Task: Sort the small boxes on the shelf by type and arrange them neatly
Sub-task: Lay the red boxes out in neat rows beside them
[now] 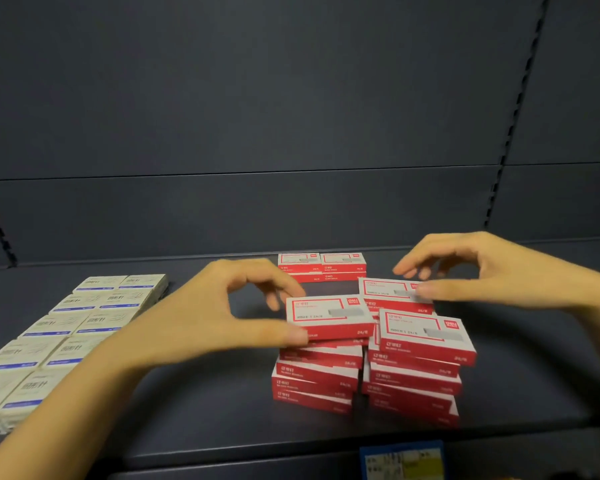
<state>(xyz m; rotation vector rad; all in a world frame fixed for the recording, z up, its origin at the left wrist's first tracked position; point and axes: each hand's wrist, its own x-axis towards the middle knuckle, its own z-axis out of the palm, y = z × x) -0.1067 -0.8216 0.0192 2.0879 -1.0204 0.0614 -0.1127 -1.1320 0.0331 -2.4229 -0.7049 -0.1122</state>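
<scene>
Red boxes (368,358) sit stacked mid-shelf (201,417), a bit crooked. Left hand (222,313) pinches the top box of the left stack (328,315), right hand (475,271) pinches the rear box (388,292). White-and-blue boxes (59,334) are lined up far left.

Dark shelf (194,403) in front of me. Left side: white boxes (66,327) with blue stripes, two columns running front to back, tight together. Centre-right: red boxes (371,372) in uneven stacks, top ones askew. Farther back, by the rear wall, two short red stacks (322,266) side by side, squared up.
</scene>
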